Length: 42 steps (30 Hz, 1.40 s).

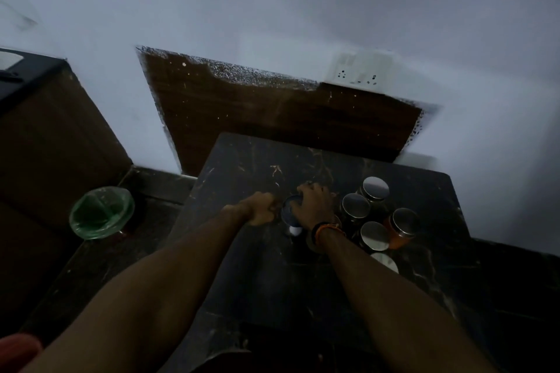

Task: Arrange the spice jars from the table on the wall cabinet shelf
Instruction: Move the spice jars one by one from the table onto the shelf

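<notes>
Several spice jars with round silver lids stand clustered on the right part of the dark marble table [242,266]; one at the back [375,189], one with orange contents [404,222], one nearest me [375,236]. My right hand [313,206] grips the top of a jar [291,218] at the cluster's left edge. My left hand [262,210] is curled into a fist and touches that jar's left side, with nothing visible inside it. Another jar sits partly hidden under my right wrist. The wall cabinet shelf is out of view.
A green-lined bin [101,212] stands on the floor left of the table. A brown cabinet [45,145] fills the left side. Behind the table are a dark wood panel [272,118] and a white wall socket [360,69].
</notes>
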Motion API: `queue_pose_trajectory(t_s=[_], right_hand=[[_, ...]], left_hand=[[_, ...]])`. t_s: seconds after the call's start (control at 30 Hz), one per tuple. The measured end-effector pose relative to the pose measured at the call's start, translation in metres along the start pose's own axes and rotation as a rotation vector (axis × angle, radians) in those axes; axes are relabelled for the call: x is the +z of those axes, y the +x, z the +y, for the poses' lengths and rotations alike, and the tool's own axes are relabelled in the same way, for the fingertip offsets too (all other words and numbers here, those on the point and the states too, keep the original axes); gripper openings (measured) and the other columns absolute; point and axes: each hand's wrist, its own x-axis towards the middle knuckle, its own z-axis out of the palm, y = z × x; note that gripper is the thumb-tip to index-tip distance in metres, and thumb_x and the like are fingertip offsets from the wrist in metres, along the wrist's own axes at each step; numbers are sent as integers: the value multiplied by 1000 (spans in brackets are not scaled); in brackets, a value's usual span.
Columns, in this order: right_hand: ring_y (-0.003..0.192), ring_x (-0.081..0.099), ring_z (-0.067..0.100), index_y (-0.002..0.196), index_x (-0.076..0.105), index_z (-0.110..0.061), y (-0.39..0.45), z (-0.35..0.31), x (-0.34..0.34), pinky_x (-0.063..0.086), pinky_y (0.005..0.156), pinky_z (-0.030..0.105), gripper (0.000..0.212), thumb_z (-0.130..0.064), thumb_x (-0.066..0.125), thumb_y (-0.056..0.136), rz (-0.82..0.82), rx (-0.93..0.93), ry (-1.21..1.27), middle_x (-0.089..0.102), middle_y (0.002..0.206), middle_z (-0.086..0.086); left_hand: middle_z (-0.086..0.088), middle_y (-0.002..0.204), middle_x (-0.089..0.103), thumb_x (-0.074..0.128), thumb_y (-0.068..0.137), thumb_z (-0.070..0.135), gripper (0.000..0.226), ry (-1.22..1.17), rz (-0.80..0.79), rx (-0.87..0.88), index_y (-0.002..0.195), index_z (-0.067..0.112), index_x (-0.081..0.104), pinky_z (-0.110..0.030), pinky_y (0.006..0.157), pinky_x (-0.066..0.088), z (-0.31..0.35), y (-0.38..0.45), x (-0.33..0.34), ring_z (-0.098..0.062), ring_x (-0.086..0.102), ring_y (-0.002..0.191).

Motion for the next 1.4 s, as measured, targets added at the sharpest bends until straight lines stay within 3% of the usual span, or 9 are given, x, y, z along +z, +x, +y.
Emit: queue_pose_trajectory(t_s=[0.2, 0.43, 0.6, 0.73, 0.87, 0.97, 1.07, 1.17, 1.4], right_hand=[[143, 33, 37, 151, 37, -16, 7, 7, 27, 27, 118, 47, 95, -72, 65, 79, -67, 75, -134, 41, 153, 18], [148, 24, 42, 157, 23, -17, 17, 5, 48, 16, 123, 56, 113, -78, 66, 72, -104, 111, -184, 34, 157, 25], [149, 24, 40, 155, 26, -15, 19, 11, 54, 15, 124, 52, 106, -71, 68, 76, -69, 77, -143, 39, 155, 21], [145, 26, 36, 151, 34, -18, 22, 15, 44, 28, 118, 44, 99, -59, 77, 72, -48, 45, 5, 39, 153, 16], [137, 36, 31, 148, 41, -24, 29, 14, 17, 36, 112, 43, 94, -48, 85, 68, -26, 22, 206, 44, 146, 10], [131, 44, 25, 145, 46, -27, 32, 15, -11, 45, 104, 39, 91, -33, 90, 66, -44, -43, 413, 47, 141, 4], [126, 52, 20, 143, 50, -23, 31, 16, -45, 47, 97, 26, 85, -21, 90, 68, -98, -179, 597, 51, 136, -2], [123, 56, 10, 141, 53, -22, 24, 16, -73, 49, 104, 36, 78, -12, 86, 70, -160, -276, 765, 56, 135, -8], [131, 54, 26, 133, 60, -21, 9, 22, -110, 50, 104, 47, 64, -5, 65, 72, -151, -334, 1136, 58, 140, 4]], left_hand=[[-14, 117, 66, 53, 97, 10, 24, -88, 23, 5, 118, 4, 62, -30, 86, 45, -10, 6, 16, -28, 62, 110], [-6, 115, 65, 55, 97, 11, 25, -226, 43, -21, 120, 16, 60, -32, 91, 50, -30, 10, 17, -19, 63, 104], [-7, 119, 64, 49, 97, 3, 36, -402, 72, -68, 130, 15, 56, -37, 95, 53, -37, 11, 28, -21, 64, 109], [-7, 114, 65, 46, 100, 2, 28, -555, 162, -111, 120, 13, 61, -20, 75, 51, -39, 13, 35, -10, 62, 91], [-8, 105, 62, 42, 106, 16, 23, -813, 272, -174, 121, 13, 59, -40, 88, 52, -37, 18, 39, -20, 61, 93], [-11, 110, 63, 42, 106, 22, 21, -1220, 284, -229, 113, 17, 62, -47, 95, 50, -33, 16, 39, -24, 61, 97], [-13, 124, 67, 42, 104, 42, 38, -1549, 182, -183, 127, 19, 62, -48, 96, 52, -30, 11, 39, -32, 62, 116], [-21, 133, 64, 39, 101, 53, 53, -1798, -33, 2, 135, 18, 60, -59, 106, 45, -18, 10, 35, -41, 58, 126], [-29, 150, 43, 44, 99, 32, 58, -2052, -240, 328, 150, 6, 41, -67, 108, 37, 24, 1, 17, -46, 44, 138]])
